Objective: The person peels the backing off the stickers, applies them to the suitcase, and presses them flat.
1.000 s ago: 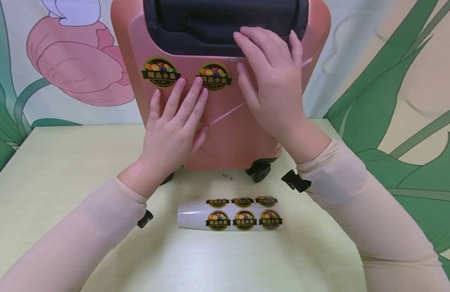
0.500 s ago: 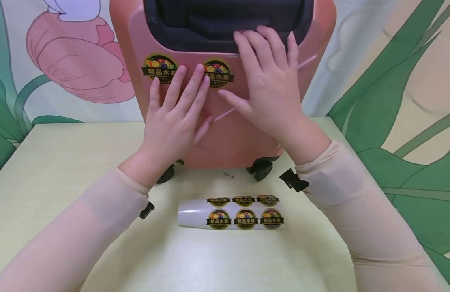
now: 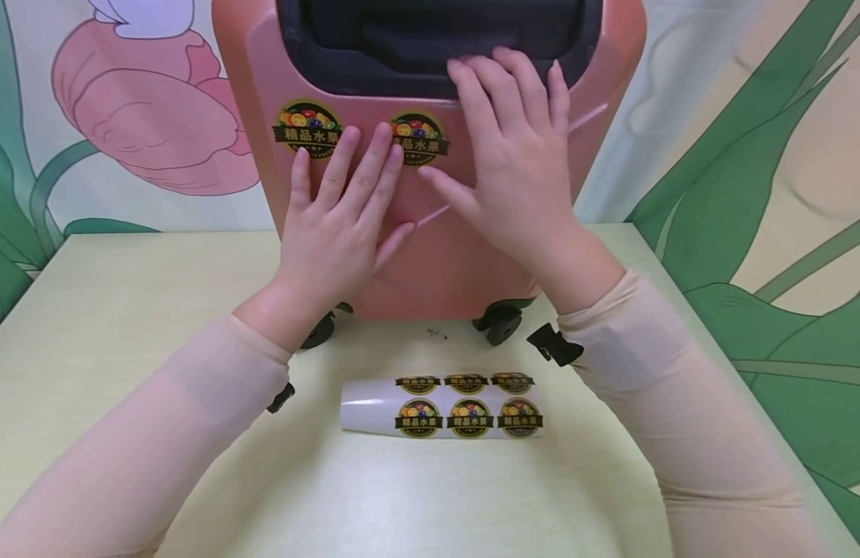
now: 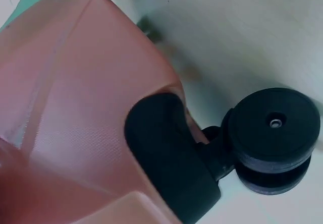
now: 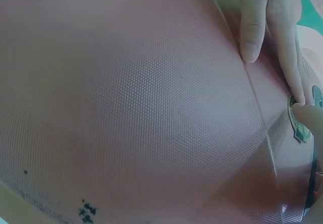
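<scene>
A pink suitcase (image 3: 444, 271) stands upright, with two round fruit-label stickers on its front: a left sticker (image 3: 301, 132) and a right sticker (image 3: 424, 139). My left hand (image 3: 328, 232) lies against the shell with fingers straight and spread, its fingertips overlapping the inner edges of both stickers. To the right, my right hand (image 3: 517, 163) rests its fingers over the lower edge of the black recessed panel (image 3: 430, 46), thumb stretched toward the right sticker. The right wrist view shows the left fingers (image 5: 251, 37) and right thumb (image 5: 309, 118) close to a sticker (image 5: 301, 130).
A curled white sheet of stickers (image 3: 370, 411) lies on the pale table (image 3: 430, 504) before the suitcase. Black caster wheels (image 3: 501, 324) carry the suitcase; one wheel (image 4: 275, 128) fills the right of the left wrist view. A painted curtain (image 3: 709, 155) hangs behind.
My right thumb has swung out left and down, uncovering more of the shell, and the right fingers have spread. My left fingers have slid slightly upward over the stickers' edges. The sheet has stayed put.
</scene>
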### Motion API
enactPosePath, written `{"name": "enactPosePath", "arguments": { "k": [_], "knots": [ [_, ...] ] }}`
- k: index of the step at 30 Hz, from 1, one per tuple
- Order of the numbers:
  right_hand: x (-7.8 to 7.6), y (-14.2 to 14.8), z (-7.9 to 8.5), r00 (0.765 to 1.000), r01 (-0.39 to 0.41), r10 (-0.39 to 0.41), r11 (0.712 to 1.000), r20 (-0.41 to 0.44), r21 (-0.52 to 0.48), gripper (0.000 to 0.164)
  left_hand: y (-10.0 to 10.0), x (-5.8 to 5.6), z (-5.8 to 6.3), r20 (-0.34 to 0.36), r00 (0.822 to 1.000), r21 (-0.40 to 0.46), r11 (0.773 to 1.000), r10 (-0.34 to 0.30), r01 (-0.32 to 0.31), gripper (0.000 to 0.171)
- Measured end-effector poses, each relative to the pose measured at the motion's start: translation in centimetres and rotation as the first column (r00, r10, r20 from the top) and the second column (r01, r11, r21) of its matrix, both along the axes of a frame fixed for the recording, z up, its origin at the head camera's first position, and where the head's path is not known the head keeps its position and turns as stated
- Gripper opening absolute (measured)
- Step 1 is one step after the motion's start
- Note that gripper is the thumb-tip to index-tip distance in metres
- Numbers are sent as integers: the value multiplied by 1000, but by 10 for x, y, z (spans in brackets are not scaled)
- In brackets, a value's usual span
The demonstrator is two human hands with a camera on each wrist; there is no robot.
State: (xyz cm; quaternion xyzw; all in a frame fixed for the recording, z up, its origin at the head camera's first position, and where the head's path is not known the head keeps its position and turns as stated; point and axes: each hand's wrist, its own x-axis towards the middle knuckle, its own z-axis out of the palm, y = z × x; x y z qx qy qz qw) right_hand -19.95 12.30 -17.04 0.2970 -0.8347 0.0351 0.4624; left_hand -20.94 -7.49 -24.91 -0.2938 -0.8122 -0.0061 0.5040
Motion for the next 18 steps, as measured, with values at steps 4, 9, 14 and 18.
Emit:
{"name": "enactPosePath", "arguments": {
  "k": [4, 9, 14, 18],
  "knots": [
    [-1, -2, -1, 1000, 1, -1, 1000, -7, 2, 71, -1, -3, 0, -31, 999, 16, 1000, -27, 27, 66],
    [0, -4, -1, 1000, 4, -4, 1000, -6, 4, 71, 1, -7, 8, -40, 999, -15, 1000, -26, 25, 68],
    [0, -5, 0, 1000, 4, -4, 1000, 2, 8, 71, 2, -12, 11, -64, 998, -44, 999, 10, -12, 71],
    [0, -4, 0, 1000, -2, 2, 1000, 10, 9, 71, 3, -13, 10, -72, 997, -46, 999, 14, -18, 71]
  ]
}}
